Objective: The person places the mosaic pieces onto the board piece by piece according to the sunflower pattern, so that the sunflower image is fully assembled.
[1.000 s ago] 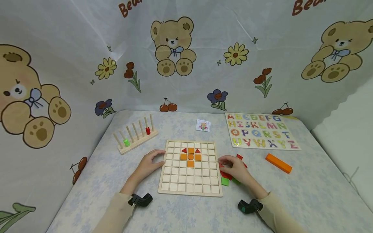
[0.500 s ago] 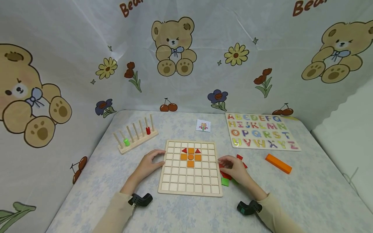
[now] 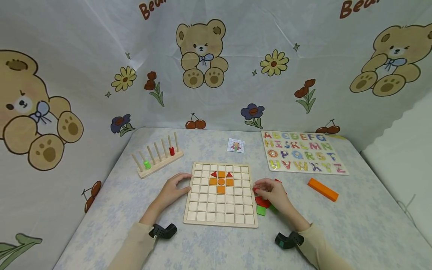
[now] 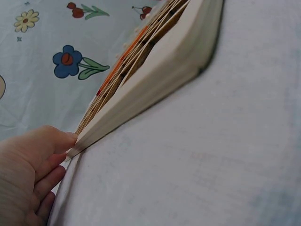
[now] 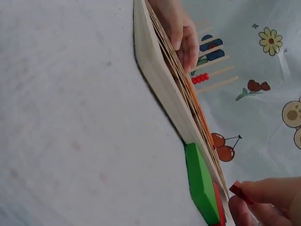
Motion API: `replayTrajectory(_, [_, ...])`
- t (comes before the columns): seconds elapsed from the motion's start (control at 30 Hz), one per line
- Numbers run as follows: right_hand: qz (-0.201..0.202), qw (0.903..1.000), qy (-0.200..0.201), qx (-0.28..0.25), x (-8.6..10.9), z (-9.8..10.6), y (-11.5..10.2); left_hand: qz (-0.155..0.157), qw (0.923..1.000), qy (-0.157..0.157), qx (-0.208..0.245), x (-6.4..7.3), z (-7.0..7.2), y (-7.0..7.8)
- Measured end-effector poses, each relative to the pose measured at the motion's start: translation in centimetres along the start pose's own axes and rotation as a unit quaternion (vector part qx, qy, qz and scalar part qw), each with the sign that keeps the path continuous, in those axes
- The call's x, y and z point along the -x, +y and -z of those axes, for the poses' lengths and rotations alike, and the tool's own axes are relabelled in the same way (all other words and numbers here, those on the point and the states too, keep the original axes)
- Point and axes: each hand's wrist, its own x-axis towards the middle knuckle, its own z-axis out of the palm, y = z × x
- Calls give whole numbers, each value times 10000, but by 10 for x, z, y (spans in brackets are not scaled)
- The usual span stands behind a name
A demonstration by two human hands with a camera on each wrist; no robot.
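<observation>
1. Board (image 3: pixel 220 207), head view, on counter (image 3: pixel 216 249): four orange squares (image 3: pixel 221 189), one orange circle (image 3: pixel 221 182), two red triangles (image 3: pixel 229 175) set in; most cells bare. Judged early stage: red pieces (image 3: pixel 262 201) and green pieces (image 3: pixel 261 210) lie loose at its right.
2. Left wrist view: left grip (image 4: pixel 30 172), relaxed, touching board's edge near a corner.
3. Right wrist view: right grip (image 5: pixel 270 200), clamped on small red piece (image 5: pixel 241 191), just beside board's right edge; piece not yet placed.

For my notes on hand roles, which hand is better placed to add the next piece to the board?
Probably the right hand: it pinches a red piece beside the grid board, while the left hand touches the board's left edge.
</observation>
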Motion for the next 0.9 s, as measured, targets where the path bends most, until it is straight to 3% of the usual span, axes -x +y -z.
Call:
replayTrajectory(0.23, [-488,9986,-88,-173,-12,-23,-23,33,10000,39,-18,0,2,2])
replayTrajectory(0.4, [-478,9980,-216,-356,-22,-51,-35,-45,10000,18,-18,0,0,1])
replayTrajectory(0.57, [-321,9995,6,-2,-27,-71,-34,-46,10000,7,-41,-1,-3,-2])
replayTrajectory(0.7, [-119,9996,157,211,-27,-77,-30,-44,10000,5,-62,-2,-2,-1])
replayTrajectory(0.9, [-114,9996,-4,268,-28,-74,-31,-22,10000,29,-37,-1,-1,-1])
